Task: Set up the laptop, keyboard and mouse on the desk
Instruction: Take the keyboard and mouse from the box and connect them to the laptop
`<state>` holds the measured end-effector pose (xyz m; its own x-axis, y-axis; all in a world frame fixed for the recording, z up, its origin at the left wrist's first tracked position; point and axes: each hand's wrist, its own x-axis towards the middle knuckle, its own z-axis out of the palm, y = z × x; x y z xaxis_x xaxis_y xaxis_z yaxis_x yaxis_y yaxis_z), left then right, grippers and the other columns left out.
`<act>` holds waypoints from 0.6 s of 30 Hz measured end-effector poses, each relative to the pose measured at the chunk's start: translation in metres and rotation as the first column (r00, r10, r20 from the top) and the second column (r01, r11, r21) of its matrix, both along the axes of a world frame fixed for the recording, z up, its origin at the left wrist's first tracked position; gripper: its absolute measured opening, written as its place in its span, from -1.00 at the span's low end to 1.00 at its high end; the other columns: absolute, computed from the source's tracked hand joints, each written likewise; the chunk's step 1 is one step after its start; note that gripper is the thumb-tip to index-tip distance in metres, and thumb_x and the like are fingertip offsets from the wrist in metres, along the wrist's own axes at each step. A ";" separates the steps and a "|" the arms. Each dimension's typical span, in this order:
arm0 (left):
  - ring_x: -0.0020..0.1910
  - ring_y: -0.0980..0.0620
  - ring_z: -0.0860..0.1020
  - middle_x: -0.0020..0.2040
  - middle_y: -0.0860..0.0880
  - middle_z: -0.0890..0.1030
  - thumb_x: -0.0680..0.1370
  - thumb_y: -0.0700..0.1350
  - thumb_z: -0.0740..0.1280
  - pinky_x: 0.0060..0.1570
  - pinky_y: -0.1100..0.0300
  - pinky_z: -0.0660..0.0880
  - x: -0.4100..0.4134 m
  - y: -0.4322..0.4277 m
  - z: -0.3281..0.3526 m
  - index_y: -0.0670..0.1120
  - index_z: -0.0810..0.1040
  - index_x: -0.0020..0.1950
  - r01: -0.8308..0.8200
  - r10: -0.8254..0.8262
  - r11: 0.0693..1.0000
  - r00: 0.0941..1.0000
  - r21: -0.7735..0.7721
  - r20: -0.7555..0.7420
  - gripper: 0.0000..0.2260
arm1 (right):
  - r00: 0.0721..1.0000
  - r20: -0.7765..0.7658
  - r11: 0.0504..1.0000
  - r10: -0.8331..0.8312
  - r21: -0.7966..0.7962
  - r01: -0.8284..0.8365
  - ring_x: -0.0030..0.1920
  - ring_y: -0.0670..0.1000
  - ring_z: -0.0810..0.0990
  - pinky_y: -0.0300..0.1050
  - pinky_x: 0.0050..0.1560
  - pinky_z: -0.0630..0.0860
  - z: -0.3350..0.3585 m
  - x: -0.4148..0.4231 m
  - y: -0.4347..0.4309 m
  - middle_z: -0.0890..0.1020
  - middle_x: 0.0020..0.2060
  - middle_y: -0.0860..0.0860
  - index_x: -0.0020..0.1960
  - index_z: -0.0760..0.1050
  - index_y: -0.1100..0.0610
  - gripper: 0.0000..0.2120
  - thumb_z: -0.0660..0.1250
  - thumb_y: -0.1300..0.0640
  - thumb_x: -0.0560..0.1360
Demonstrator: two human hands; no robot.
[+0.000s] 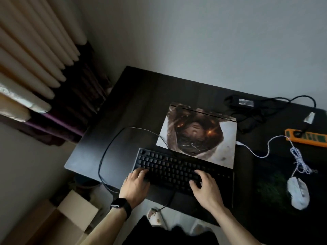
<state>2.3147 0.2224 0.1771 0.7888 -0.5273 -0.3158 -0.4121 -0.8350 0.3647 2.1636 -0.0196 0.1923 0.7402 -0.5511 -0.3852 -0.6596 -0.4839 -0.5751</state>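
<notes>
A black keyboard point(177, 167) lies near the front edge of the dark desk point(134, 96). My left hand point(135, 184) rests on its left end and my right hand point(205, 188) on its right part, fingers spread over the keys. Behind the keyboard a closed laptop point(200, 133) with a picture skin on its lid lies flat. A white mouse point(298, 194) sits on a dark mouse pad point(272, 188) at the right, its braided white cable point(293, 156) bundled above it. The keyboard's black cable point(106, 151) loops to the left and hangs off the front edge.
A black power adapter point(246, 102) with tangled cords lies at the back right. An orange power strip point(307, 137) sits at the right edge. Curtains point(35, 59) hang at the left. A cardboard box point(70, 216) stands on the floor at the lower left.
</notes>
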 end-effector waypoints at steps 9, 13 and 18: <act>0.47 -0.20 0.30 0.48 -0.13 0.34 0.38 0.19 0.43 0.40 -0.08 0.29 0.010 0.003 -0.015 0.03 0.46 0.36 0.238 -0.236 0.956 0.971 0.171 -0.032 -0.42 | 0.981 -0.192 0.986 -0.028 -0.167 -0.005 0.26 0.18 0.46 0.03 0.24 0.44 -0.019 0.052 -0.001 0.50 0.27 0.11 0.36 0.47 0.02 -0.60 0.31 -0.06 0.56; 0.25 -0.25 0.54 0.22 -0.15 0.58 0.39 0.00 0.47 0.12 -0.10 0.55 0.006 0.002 -0.019 0.00 0.62 -0.05 0.228 -0.249 0.961 0.960 0.156 0.125 -0.82 | 0.942 -0.309 0.935 0.131 -0.279 -0.221 0.33 0.14 0.38 0.08 0.24 0.40 -0.020 0.073 -0.015 0.48 0.33 0.04 0.37 0.44 -0.04 -0.52 0.24 -0.24 0.54; -0.04 -0.17 0.58 0.03 -0.08 0.58 0.42 0.00 0.20 -0.08 -0.02 0.56 0.019 -0.018 -0.012 -0.09 0.59 -0.09 0.193 -0.216 0.972 0.958 0.133 0.187 -0.75 | 0.780 -0.492 0.858 0.387 -0.118 -0.500 0.50 0.15 0.16 0.18 0.43 0.22 -0.012 0.076 -0.024 0.16 0.52 0.07 0.58 0.05 0.01 0.18 0.31 -0.58 0.16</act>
